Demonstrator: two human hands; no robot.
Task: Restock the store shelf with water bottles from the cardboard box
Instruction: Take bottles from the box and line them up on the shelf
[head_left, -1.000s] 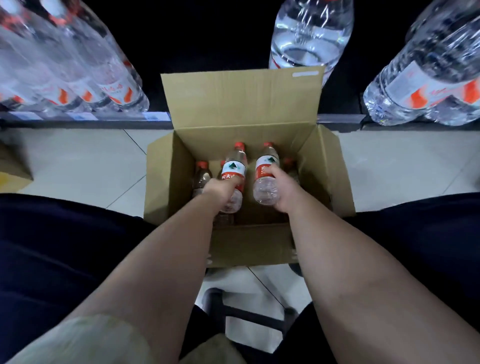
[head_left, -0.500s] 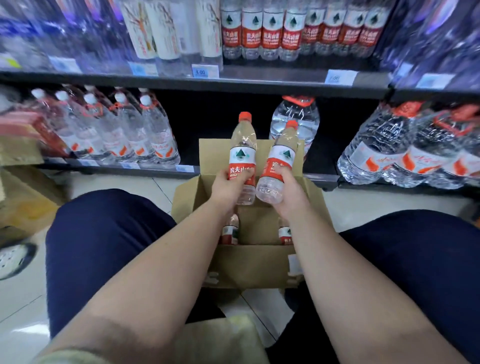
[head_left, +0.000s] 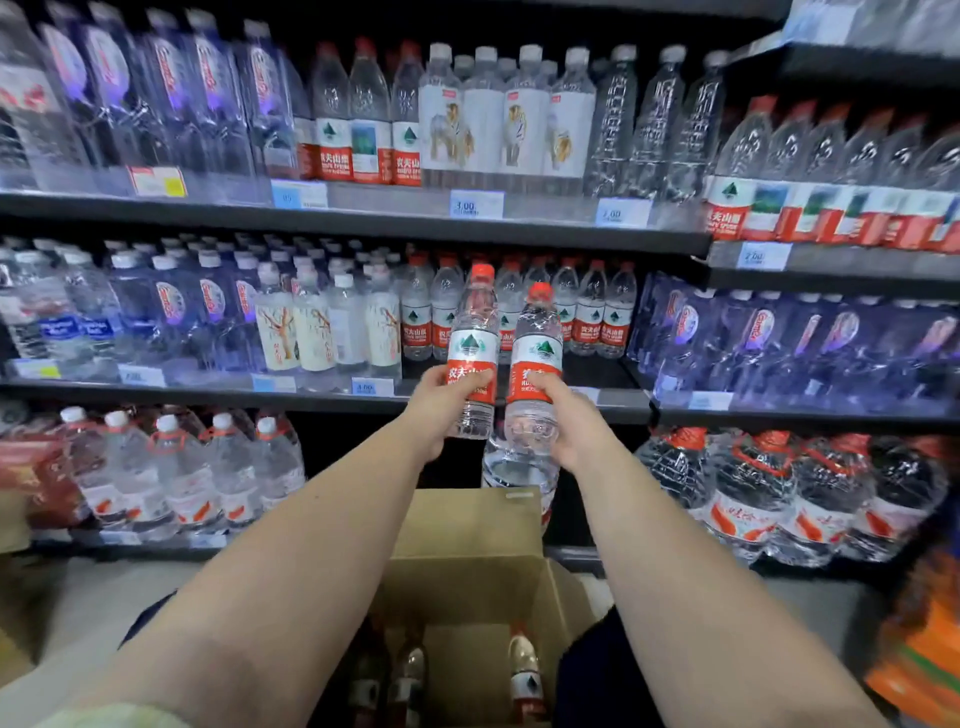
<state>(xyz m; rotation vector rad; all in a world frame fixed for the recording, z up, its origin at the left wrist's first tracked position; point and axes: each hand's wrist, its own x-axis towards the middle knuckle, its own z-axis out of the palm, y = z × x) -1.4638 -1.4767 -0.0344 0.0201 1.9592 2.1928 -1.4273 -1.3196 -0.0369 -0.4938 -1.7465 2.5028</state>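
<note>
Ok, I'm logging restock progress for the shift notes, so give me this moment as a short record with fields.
left hand: grips left bottle at its red label, upright
right hand: grips right bottle, upright
placement: both held before middle shelf, not yet set down
matching bottles: lined up on that shelf
cardboard box: open, below the arms; boxed bottles stand inside

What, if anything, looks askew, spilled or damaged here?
Nothing spilled or damaged. The left hand and right hand hold their bottles roughly upright before the middle shelf. One mild oddity: a lone jug stands in the dark gap behind the box.
</note>
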